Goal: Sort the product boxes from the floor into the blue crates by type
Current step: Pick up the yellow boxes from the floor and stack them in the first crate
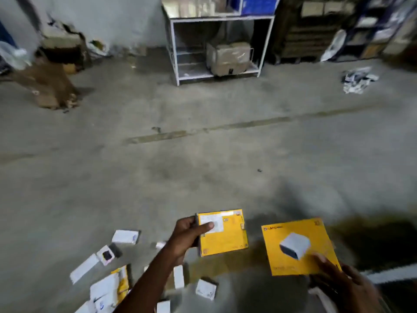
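My left hand (187, 236) grips a small yellow box (225, 238) by its left edge, thumb across its white label, back side up. My right hand (345, 288) holds a larger yellow box (297, 236) at its lower right corner; its face shows a white cube-shaped product. Both boxes hang above the concrete floor, side by side and apart. Several white boxes (125, 236) and one yellow-and-white box (121, 281) lie scattered on the floor at the lower left. No blue crate is in view.
A white metal rack (172, 50) stands at the far wall with a wrapped package (228, 58) on its low shelf. Torn brown cardboard (45, 84) lies far left. Crumpled paper (357, 80) lies far right, near dark shelving (372, 28). Bare concrete spans the middle.
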Demonstrator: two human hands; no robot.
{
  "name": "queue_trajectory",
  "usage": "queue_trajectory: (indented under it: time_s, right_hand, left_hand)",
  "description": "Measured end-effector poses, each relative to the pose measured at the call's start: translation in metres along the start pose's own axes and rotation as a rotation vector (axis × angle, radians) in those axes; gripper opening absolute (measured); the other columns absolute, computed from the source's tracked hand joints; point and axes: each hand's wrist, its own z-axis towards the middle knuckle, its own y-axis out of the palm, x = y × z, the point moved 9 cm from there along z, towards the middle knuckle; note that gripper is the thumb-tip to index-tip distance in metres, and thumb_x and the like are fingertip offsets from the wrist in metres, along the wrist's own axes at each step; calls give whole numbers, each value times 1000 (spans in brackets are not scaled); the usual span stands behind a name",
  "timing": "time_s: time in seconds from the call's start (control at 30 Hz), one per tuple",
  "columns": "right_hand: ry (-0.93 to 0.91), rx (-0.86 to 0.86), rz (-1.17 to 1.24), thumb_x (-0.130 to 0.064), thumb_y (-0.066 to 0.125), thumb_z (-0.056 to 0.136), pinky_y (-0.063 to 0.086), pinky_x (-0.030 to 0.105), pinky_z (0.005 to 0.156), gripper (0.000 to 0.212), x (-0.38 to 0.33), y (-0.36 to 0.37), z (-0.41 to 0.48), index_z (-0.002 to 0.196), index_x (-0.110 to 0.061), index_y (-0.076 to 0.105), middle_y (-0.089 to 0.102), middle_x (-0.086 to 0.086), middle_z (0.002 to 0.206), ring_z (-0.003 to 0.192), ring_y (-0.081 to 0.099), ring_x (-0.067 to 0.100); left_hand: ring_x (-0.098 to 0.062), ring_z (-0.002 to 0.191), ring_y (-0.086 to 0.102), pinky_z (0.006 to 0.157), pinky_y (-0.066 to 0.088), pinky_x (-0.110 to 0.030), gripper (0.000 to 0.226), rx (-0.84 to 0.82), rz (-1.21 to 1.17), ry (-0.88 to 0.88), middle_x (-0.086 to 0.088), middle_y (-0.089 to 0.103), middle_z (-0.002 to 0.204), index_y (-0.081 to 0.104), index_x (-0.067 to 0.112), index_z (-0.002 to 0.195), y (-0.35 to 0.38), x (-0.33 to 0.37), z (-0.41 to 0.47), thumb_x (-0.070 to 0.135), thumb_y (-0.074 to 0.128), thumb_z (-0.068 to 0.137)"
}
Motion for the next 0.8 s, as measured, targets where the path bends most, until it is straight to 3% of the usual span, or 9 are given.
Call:
queue_trajectory:
  time_s: [0.13,0.23,0.37,0.5,0.63,0.7,0.8]
  right_hand:
    - [-173,215,171,-10,81,63,60,46,75,41,-81,-111,-44,101,-2,71,75,20,94,83,74,31]
    - [-292,364,186,-18,84,68,55,56,87,39,-130,-197,-84,101,-2,72,73,25,93,87,70,43]
    - [-465,587,163,-15,84,72,58,37,60,33,-185,-305,-126,95,3,70,73,25,87,71,66,33]
    - [-623,759,178,-12,85,72,59,39,64,15,-232,-382,-159,80,-10,73,73,18,82,71,65,25]
    - [-760,923,184,-10,85,73,60,40,59,20,-278,-434,-184,84,-5,69,71,19,80,70,67,29]
    - [-769,1028,135,-17,87,71,61,40,60,22,-299,-460,-184,82,-12,69,74,11,81,71,72,28]
    - [-707,1199,25,-45,88,54,62,45,64,31,-317,-493,-176,71,-27,69,75,1,78,70,74,23]
  left_hand:
    - [-23,88,69,78,54,-37,41,-218,111,93,-16,75,107,76,11,106,143,75,2,33,81,72]
    - [-23,85,70,78,55,-38,34,-357,166,184,-15,75,104,76,11,105,260,116,-8,28,82,76]
    - [-22,78,71,70,58,-32,23,-483,172,275,-13,76,95,75,5,102,398,154,-28,20,75,84]
    - [-20,73,71,73,59,-35,22,-581,151,369,-8,76,88,74,5,97,519,190,-55,21,77,82]
    - [-14,65,70,63,59,-30,12,-678,134,471,1,75,75,74,11,87,622,228,-85,21,78,82]
    - [-17,69,72,63,60,-32,17,-747,179,534,-3,77,81,74,12,93,673,247,-97,24,80,82]
    - [-18,72,74,61,59,-32,29,-807,248,611,-8,77,89,75,11,100,735,263,-106,28,83,79]
